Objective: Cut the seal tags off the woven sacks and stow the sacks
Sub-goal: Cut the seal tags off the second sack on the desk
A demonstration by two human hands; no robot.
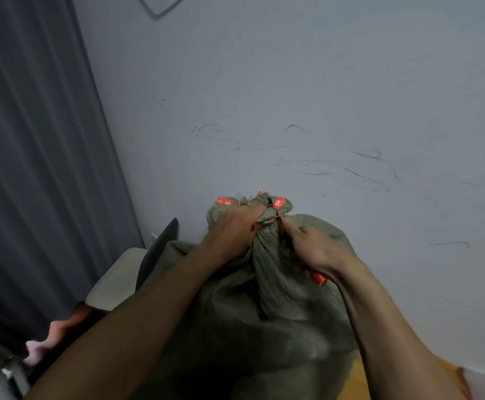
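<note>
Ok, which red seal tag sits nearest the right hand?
The red rectangular tag right of the green woven sack's knot, just above the right hand's forefinger; that hand holds a red-handled tool. The other red tag lies beyond the left hand's knuckles.

A yellow-orange surface (pixel 361 379) shows at the lower right of the frame, under the grey-green woven sack (pixel 264 313). At the lower left, a chair's beige seat (pixel 114 281) lies just beside the sack. Whether the sack rests on it cannot be told.

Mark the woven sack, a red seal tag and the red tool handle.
woven sack (pixel 264 327): head view, body below the neck.
red seal tag (pixel 279 202): head view, printed face.
red tool handle (pixel 318 279): head view, end below right hand (pixel 319 249).
</note>
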